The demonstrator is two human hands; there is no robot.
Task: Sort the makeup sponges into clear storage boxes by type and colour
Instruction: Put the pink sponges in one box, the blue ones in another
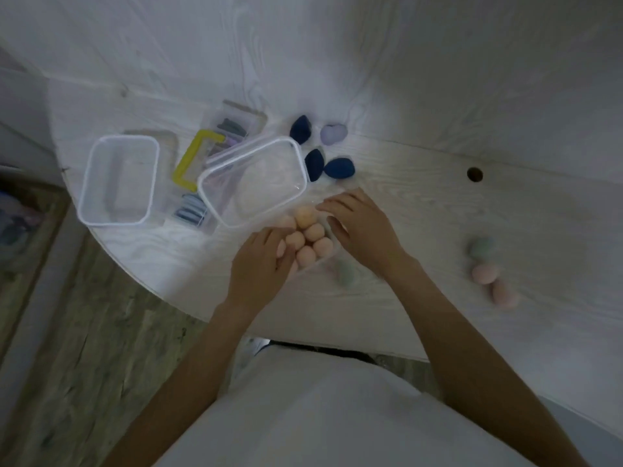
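Note:
Several peach egg-shaped sponges are packed in a small clear box near the table's front edge. My left hand curls against the box's left side, fingertips touching the sponges. On the right side my right hand grips it, fingers laid over the far rim. A larger clear box lies tilted just behind. Another clear box stands empty at the left. Three dark blue sponges and a lilac one lie behind. A green sponge sits beside my right wrist.
A case with a yellow handle holding flat puffs lies between the two clear boxes. A green sponge and two pink sponges lie at the right. The white table has a cable hole; its curved edge runs front-left.

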